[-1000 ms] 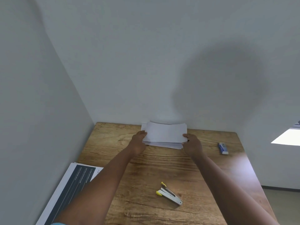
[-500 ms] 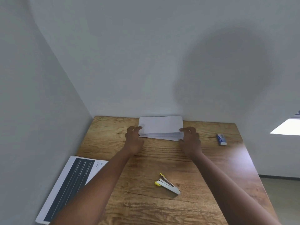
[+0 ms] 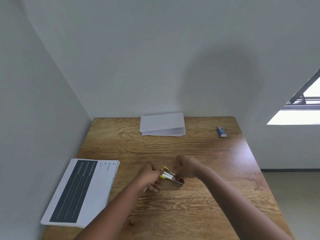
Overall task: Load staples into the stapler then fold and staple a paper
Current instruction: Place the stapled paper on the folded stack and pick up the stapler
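- On your far left, a printed sheaf (image 3: pixel 81 193) with a dark panel lies on the wooden table (image 3: pixel 190 213), hanging a little over its left edge.
- Your left hand (image 3: pixel 149 177) is just right of that sheaf, fingers curled in; its fingertips meet the yellow-tipped end of the stapler (image 3: pixel 170 176), and it looks like a pinch, though blur hides the exact contact.
- The stapler sits on the table at mid-depth, between your two hands, its metal end pointing right and toward you.
- Your right hand (image 3: pixel 186 168) is curled at the stapler's far side and right end; motion blur means you cannot tell whether it grips or only touches.
- At the back of the table, against the wall, a stack of folded white paper (image 3: pixel 162 124) lies well apart from both hands.
- On the far right near the back edge rests a small blue box (image 3: pixel 221 131), alone.
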